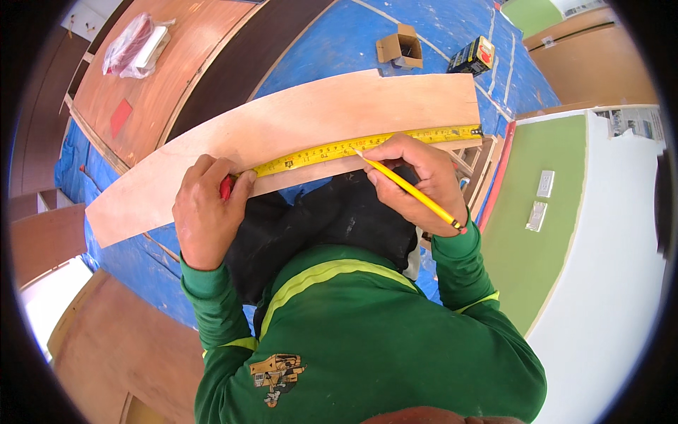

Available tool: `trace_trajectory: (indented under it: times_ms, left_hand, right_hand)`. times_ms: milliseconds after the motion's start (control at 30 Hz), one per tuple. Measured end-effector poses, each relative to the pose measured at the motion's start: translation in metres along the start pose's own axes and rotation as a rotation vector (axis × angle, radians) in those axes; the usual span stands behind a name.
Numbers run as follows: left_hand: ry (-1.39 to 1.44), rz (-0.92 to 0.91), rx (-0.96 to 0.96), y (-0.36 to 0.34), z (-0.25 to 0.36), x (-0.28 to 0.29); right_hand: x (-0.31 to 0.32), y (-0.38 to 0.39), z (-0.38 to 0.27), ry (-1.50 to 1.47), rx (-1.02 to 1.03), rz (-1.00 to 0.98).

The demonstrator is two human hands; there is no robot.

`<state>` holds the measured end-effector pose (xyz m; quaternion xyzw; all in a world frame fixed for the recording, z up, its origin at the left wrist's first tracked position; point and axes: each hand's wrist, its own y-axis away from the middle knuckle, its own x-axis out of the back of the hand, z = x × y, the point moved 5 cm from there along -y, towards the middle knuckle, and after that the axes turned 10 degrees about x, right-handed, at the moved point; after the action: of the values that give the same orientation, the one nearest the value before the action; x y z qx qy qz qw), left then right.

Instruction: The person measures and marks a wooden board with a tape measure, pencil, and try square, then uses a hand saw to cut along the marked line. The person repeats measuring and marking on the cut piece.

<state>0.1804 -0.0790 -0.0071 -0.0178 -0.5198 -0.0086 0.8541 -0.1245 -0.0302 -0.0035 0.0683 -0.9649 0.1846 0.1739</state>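
Across my lap lies a long plywood board (296,113), with a notch in its far edge. A yellow tape measure (321,153) is drawn out along its near part, its hooked end at the board's right edge. My left hand (212,205) is closed round the tape's case, of which only a bit of red shows between thumb and fingers. In my right hand (417,180) a yellow pencil (413,189) is pinched, its tip at the tape's near edge and its eraser end toward me. The fingers of that hand rest over the tape's lower edge.
Blue sheeting (311,67) covers the floor. An open cardboard box (400,48) and a black can (472,56) stand beyond the board. At far left, a wooden panel (176,63) bears a plastic-wrapped bundle (138,46). A green wall with white sockets (545,184) rises at right.
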Motion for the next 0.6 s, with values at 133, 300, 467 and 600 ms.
trace_trajectory:
  times_ms: [133,300,467,600]
  left_hand:
    - [0.008,0.009,0.01,0.0,0.001,-0.001]
    - [-0.003,0.046,0.004,0.003,0.002,-0.004]
    - [-0.001,0.084,-0.024,0.005,0.001,-0.005]
    - [0.01,0.08,-0.019,0.005,0.001,-0.005]
  right_hand:
    - [-0.016,-0.008,0.001,0.028,-0.026,-0.097]
    - [-0.032,-0.017,0.006,0.191,0.196,-0.047]
    - [-0.034,-0.02,0.008,0.227,0.225,-0.045]
    - [-0.035,-0.022,0.002,0.257,0.222,-0.058]
